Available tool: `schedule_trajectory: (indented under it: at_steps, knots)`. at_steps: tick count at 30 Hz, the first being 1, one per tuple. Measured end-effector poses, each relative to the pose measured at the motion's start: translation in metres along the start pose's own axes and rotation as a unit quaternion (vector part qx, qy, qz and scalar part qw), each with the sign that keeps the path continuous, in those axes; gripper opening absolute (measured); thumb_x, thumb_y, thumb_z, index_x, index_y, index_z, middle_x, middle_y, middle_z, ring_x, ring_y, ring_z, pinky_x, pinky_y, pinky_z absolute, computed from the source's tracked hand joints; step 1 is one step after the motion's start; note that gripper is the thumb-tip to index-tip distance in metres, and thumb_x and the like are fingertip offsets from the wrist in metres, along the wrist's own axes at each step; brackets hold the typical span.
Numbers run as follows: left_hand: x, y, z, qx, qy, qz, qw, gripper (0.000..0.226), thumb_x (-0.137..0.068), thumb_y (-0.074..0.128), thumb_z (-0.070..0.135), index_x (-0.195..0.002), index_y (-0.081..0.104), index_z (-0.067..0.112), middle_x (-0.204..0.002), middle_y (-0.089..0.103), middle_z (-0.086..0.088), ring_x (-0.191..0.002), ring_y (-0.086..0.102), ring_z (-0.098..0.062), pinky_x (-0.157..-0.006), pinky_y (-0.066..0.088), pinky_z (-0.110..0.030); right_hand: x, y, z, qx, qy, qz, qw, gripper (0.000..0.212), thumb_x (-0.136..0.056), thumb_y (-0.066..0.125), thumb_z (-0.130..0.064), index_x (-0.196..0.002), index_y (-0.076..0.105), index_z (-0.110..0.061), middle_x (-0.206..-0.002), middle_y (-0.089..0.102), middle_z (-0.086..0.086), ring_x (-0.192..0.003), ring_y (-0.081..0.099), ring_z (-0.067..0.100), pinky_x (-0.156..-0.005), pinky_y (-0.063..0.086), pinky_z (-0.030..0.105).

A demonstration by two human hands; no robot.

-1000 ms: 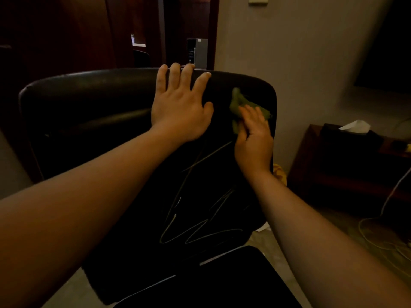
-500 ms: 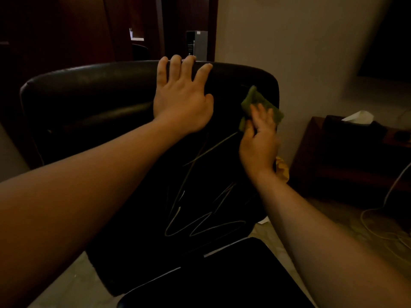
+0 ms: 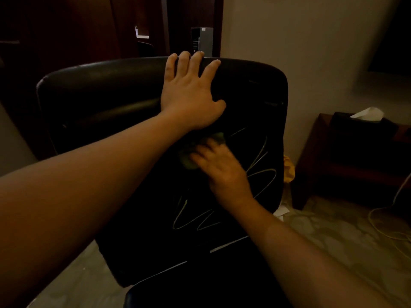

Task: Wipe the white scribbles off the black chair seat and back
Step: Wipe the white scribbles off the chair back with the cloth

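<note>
Your right hand [image 3: 222, 170] has dropped from the top-right corner to mid-back, pressing the small green cloth [image 3: 189, 156] onto the black padded chair back [image 3: 100, 90]. Left hand [image 3: 191, 94] stays flat, bracing. White scribbles [image 3: 195, 218] below remain unwiped.

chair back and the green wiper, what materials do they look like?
Chair back: looks like black leather or faux leather; smooth, with soft glossy highlights along its padded top edge. Can't tell which.
Green cloth: seems soft fabric, matte, bunched under the right hand; blurred, weave unreadable.
</note>
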State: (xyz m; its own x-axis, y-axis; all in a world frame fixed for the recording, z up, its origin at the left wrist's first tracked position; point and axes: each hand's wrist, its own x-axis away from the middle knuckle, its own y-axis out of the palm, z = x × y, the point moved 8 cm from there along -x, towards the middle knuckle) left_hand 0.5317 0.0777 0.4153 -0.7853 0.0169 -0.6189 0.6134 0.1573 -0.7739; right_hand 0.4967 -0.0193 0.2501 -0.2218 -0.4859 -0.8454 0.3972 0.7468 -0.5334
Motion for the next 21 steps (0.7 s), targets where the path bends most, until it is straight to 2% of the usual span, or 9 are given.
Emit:
schedule_trajectory:
  at_steps: [2,4,7,10,12,14,17,19,21]
  knots:
    - [-0.001,0.001,0.001,-0.004,0.002,-0.004,1.0,0.093,-0.081,0.048,0.073,-0.16,0.015,0.035,-0.168,0.012,-0.01,-0.155,0.002,-0.037,-0.125,-0.006,-0.053,-0.004,-0.017,0.034,0.021,0.058,0.022,0.998,0.042,-0.096,0.051,0.002,-0.135,0.063,-0.007,-0.144,0.058,0.013,-0.142,0.044,0.035,-0.119,0.03,0.054]
    - [-0.002,0.002,0.001,-0.002,0.004,-0.005,1.0,0.093,-0.082,0.049,0.073,-0.16,0.015,0.035,-0.169,0.012,-0.01,-0.155,0.002,-0.037,-0.125,-0.006,-0.053,-0.007,-0.038,0.063,0.023,0.126,0.053,0.99,0.045,-0.094,0.046,-0.005,-0.136,0.061,-0.007,-0.145,0.057,0.013,-0.142,0.043,0.034,-0.118,0.033,0.054]
    - [-0.003,0.002,0.002,0.004,0.007,-0.008,1.0,0.093,-0.083,0.049,0.072,-0.161,0.015,0.034,-0.169,0.011,-0.01,-0.155,0.001,-0.037,-0.124,-0.008,-0.053,-0.007,-0.06,0.09,0.0,0.234,0.124,0.964,0.054,-0.087,0.044,0.004,-0.137,0.06,-0.008,-0.146,0.056,0.012,-0.143,0.042,0.027,-0.116,0.037,0.055]
    - [-0.003,0.002,0.005,-0.003,0.003,-0.007,1.0,0.093,-0.083,0.049,0.072,-0.16,0.015,0.034,-0.169,0.011,-0.011,-0.155,0.002,-0.038,-0.124,-0.008,-0.054,-0.007,-0.063,0.093,-0.028,0.332,0.189,0.924,0.053,-0.089,0.046,0.005,-0.138,0.06,-0.01,-0.148,0.055,0.01,-0.145,0.038,0.021,-0.119,0.033,0.053]
    - [-0.001,0.003,0.003,-0.006,-0.002,-0.002,1.0,0.093,-0.082,0.049,0.072,-0.16,0.016,0.033,-0.168,0.013,-0.012,-0.155,0.003,-0.039,-0.123,-0.007,-0.055,-0.009,-0.053,0.079,-0.038,0.37,0.204,0.906,0.051,-0.093,0.046,0.001,-0.14,0.059,-0.011,-0.15,0.051,0.01,-0.147,0.036,0.028,-0.122,0.027,0.051]
    - [0.0,0.004,0.0,-0.009,-0.006,0.002,1.0,0.094,-0.081,0.048,0.072,-0.16,0.016,0.032,-0.167,0.013,-0.012,-0.154,0.004,-0.04,-0.123,-0.007,-0.056,-0.009,-0.033,0.048,-0.025,0.334,0.168,0.927,0.053,-0.091,0.043,0.0,-0.141,0.058,-0.011,-0.151,0.05,0.014,-0.147,0.035,0.035,-0.122,0.024,0.052]
    - [0.001,0.005,-0.003,-0.01,-0.001,0.008,1.0,0.094,-0.081,0.046,0.073,-0.16,0.015,0.032,-0.168,0.013,-0.013,-0.154,0.003,-0.041,-0.123,-0.007,-0.056,0.012,0.014,-0.019,-0.008,0.174,0.053,0.983,0.056,-0.085,0.045,-0.001,-0.138,0.059,-0.01,-0.148,0.053,0.016,-0.147,0.034,0.035,-0.124,0.019,0.049]
    - [0.002,0.004,-0.003,-0.012,0.005,0.009,1.0,0.095,-0.081,0.044,0.074,-0.16,0.015,0.031,-0.167,0.013,-0.013,-0.154,0.003,-0.042,-0.123,-0.007,-0.056,0.037,0.038,-0.054,-0.027,0.077,-0.009,0.997,0.049,-0.091,0.05,0.004,-0.137,0.061,-0.011,-0.148,0.053,0.013,-0.148,0.031,0.033,-0.125,0.016,0.047]
    - [0.002,0.004,-0.003,-0.018,0.011,0.005,1.0,0.095,-0.082,0.042,0.076,-0.161,0.014,0.031,-0.168,0.012,-0.014,-0.154,0.003,-0.042,-0.123,-0.007,-0.057,0.051,0.043,-0.067,-0.04,0.024,-0.037,0.998,0.041,-0.1,0.051,0.001,-0.138,0.061,-0.012,-0.149,0.053,0.009,-0.149,0.033,0.032,-0.123,0.021,0.051]
